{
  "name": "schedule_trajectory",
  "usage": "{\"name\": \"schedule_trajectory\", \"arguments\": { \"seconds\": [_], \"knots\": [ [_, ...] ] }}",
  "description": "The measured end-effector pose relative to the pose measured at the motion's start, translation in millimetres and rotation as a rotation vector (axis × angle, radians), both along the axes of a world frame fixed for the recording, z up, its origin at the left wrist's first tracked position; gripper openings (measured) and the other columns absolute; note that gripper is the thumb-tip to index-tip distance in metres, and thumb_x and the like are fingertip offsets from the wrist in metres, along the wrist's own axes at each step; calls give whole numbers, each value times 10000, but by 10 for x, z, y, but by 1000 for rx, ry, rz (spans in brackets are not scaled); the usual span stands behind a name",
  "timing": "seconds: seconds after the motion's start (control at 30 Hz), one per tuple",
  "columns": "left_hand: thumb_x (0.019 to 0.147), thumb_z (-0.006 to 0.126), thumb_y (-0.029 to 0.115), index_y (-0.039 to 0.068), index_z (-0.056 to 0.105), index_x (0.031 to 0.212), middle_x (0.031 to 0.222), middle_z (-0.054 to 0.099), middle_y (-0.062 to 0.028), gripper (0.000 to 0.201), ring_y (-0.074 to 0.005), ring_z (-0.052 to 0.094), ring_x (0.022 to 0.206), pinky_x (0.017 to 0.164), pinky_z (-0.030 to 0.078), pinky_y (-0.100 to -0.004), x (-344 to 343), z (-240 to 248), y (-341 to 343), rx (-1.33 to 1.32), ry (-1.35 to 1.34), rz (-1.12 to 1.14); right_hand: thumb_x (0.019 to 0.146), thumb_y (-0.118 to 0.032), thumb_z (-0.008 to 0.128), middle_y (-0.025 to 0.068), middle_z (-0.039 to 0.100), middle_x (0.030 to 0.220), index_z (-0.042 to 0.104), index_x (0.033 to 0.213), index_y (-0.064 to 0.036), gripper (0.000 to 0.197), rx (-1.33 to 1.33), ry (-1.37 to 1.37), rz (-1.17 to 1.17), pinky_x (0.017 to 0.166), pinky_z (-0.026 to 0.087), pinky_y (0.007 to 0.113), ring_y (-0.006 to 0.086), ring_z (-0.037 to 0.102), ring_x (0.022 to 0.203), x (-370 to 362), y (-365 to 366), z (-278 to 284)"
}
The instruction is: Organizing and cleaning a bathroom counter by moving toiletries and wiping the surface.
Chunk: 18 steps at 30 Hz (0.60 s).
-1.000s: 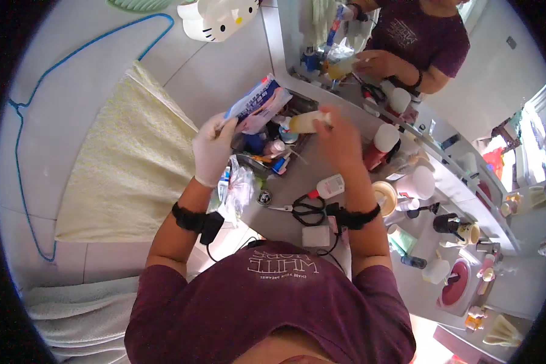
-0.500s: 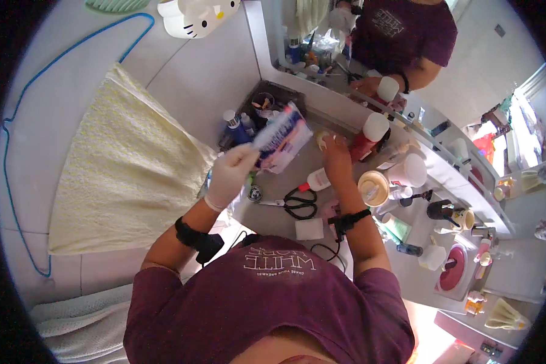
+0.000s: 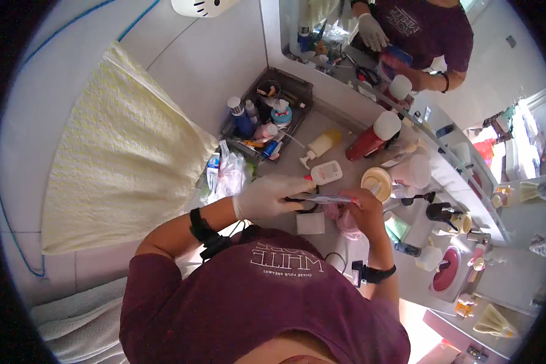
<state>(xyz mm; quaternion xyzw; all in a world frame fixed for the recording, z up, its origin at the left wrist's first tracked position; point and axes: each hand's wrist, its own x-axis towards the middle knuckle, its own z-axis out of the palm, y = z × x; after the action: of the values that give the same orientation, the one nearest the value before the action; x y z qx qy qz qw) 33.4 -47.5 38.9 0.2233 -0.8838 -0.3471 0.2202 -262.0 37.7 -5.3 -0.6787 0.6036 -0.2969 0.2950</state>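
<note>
- A bathroom or washing area, by its looks in a home.
- A large mirror (image 3: 488,91) runs along the far edge of the counter (image 3: 294,165).
- Pale tiles (image 3: 194,64) cover the wall by the counter's left end.
- On that wall hang a yellow towel (image 3: 124,164), a blue hanger (image 3: 60,30) and a white holder (image 3: 203,7) with cartoon markings.
- In the counter's far left corner sits a dark tray (image 3: 292,77) crowded with small toiletries.
- A yellowish pump bottle (image 3: 324,143), a red bottle (image 3: 365,146) and other containers stand or lie about, homely and unsorted.
</note>
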Motion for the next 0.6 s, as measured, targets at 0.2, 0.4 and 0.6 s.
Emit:
{"name": "schedule_trajectory", "arguments": {
  "seconds": [0.2,0.4,0.6],
  "knots": [
    [805,692,155,27,497,1355,1472,389,-222,598,-428,376,1343,1106,324,-489,463,-15,-303,-429,-181,579,757,5,643,168,610,1238,650,1169,-85,422,-142,418,-14,996,457,424,353,559,1175,-283,341,-233],
    [844,584,69,51,483,1386,1437,444,-210,552,-398,460,1278,1050,393,-463,813,-146,-515,-361,-528,674,769,-25,619,211,497,1366,595,1258,-91,494,-160,735,184,1048,413,461,377,482,1268,-306,258,-34],
    [885,487,53,75,652,1167,1086,674,-126,327,-329,617,979,843,502,-429,902,-399,-689,-273,-375,673,833,-160,663,194,519,1333,492,1372,-156,565,-233,489,329,990,447,475,358,526,1197,747,-953,359]
  ]
}}
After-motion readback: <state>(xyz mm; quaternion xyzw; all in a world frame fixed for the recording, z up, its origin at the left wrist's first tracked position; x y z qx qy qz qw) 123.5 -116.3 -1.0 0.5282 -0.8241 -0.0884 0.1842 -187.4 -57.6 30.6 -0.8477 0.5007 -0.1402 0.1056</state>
